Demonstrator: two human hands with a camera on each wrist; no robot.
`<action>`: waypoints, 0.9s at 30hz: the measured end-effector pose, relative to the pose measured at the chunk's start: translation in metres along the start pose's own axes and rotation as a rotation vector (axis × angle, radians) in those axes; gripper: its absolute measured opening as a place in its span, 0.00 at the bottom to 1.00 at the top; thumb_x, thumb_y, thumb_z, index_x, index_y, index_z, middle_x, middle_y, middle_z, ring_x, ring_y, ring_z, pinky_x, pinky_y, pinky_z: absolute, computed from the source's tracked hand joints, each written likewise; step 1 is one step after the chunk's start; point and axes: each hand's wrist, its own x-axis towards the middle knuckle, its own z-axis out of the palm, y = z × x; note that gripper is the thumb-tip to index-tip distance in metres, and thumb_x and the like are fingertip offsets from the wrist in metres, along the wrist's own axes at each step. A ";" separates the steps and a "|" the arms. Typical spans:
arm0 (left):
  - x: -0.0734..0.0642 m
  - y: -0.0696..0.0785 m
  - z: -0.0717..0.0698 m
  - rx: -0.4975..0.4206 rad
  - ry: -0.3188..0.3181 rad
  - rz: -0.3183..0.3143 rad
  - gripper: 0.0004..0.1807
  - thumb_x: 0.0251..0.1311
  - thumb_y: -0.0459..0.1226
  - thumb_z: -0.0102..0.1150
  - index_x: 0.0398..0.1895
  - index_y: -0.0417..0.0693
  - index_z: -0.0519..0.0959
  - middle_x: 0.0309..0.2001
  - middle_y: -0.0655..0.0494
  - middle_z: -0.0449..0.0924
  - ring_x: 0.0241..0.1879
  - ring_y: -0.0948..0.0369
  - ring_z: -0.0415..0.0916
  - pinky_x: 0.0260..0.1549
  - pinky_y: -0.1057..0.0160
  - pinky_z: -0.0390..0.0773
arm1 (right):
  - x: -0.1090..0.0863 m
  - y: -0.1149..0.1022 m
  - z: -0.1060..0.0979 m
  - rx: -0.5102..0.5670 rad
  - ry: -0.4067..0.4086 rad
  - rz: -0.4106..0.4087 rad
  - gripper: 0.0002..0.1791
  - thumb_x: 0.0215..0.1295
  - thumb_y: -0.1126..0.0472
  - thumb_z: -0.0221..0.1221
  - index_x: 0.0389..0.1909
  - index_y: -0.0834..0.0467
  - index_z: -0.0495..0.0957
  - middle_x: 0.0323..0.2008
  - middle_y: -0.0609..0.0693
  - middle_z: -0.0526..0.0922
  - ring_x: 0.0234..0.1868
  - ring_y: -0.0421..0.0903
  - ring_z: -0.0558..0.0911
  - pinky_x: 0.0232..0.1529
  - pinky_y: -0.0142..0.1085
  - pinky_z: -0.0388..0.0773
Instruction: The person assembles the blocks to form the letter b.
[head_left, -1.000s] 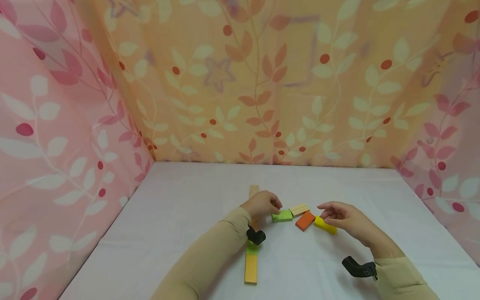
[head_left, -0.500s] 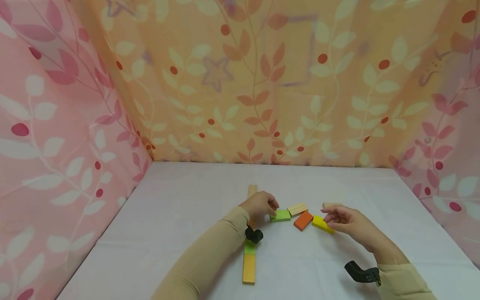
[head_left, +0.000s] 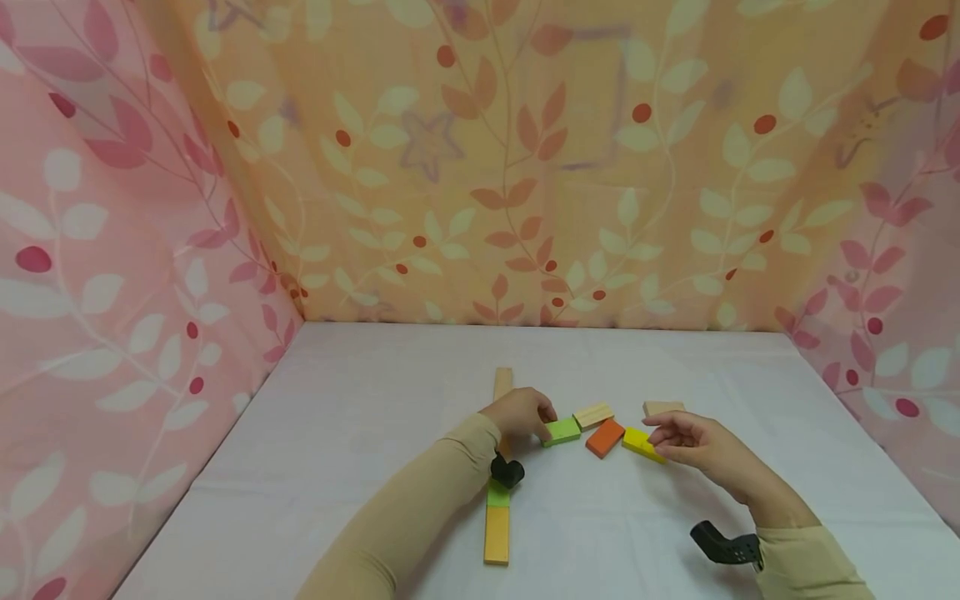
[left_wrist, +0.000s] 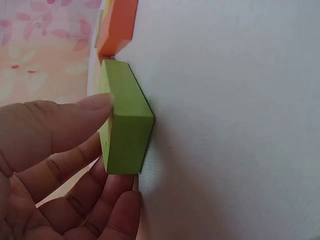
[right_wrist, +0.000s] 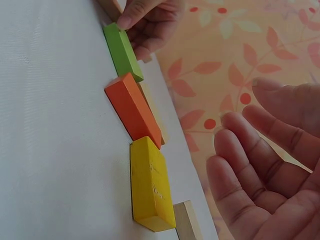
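My left hand (head_left: 522,412) pinches the left end of a light green wooden block (left_wrist: 127,112) lying on the white cloth; its thumb tip touches the block's upper edge. An orange block (right_wrist: 131,107) lies past the far end of the green one, with a plain wood block (head_left: 593,415) behind it. After the orange block comes a yellow block (right_wrist: 150,182). My right hand (head_left: 697,442) hovers beside the yellow block, its fingers loosely bent and nothing in them. Behind the right hand lies another plain wood block (head_left: 663,407), partly hidden.
To the left, a straight row of blocks runs front to back, with a tan block (head_left: 497,536) at the near end and a plain one (head_left: 503,382) at the far end. The left forearm covers its middle. Patterned curtains (head_left: 480,167) surround the white table (head_left: 360,375).
My left hand has taken hold of the green block, which has turned slightly, right end away from me. The right hand has shifted a little right, and the plain block behind it now shows.
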 end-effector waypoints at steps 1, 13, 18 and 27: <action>0.001 0.000 0.000 0.009 -0.002 -0.002 0.10 0.43 0.38 0.71 0.31 0.57 0.81 0.29 0.64 0.75 0.33 0.63 0.70 0.35 0.65 0.71 | 0.000 0.000 0.000 0.001 -0.002 0.001 0.27 0.58 0.62 0.60 0.57 0.68 0.67 0.42 0.62 0.75 0.40 0.49 0.76 0.40 0.29 0.76; 0.001 -0.001 -0.003 0.151 0.024 0.055 0.10 0.41 0.39 0.72 0.24 0.56 0.78 0.27 0.63 0.73 0.29 0.64 0.68 0.27 0.68 0.69 | -0.001 0.002 -0.001 0.008 -0.015 0.011 0.29 0.57 0.60 0.61 0.57 0.68 0.66 0.42 0.63 0.75 0.41 0.49 0.76 0.41 0.29 0.75; -0.005 -0.002 -0.008 0.204 0.045 0.091 0.10 0.42 0.39 0.72 0.22 0.54 0.77 0.25 0.62 0.74 0.26 0.64 0.69 0.24 0.69 0.68 | -0.003 0.004 -0.002 0.017 -0.038 -0.009 0.30 0.57 0.60 0.61 0.58 0.70 0.65 0.43 0.65 0.74 0.41 0.48 0.76 0.41 0.29 0.75; -0.018 -0.002 -0.016 0.370 0.093 0.112 0.12 0.41 0.45 0.71 0.20 0.56 0.75 0.23 0.67 0.73 0.26 0.66 0.68 0.31 0.63 0.66 | -0.003 0.003 0.000 0.022 -0.046 -0.003 0.29 0.58 0.61 0.61 0.57 0.70 0.65 0.43 0.65 0.74 0.41 0.49 0.76 0.41 0.29 0.75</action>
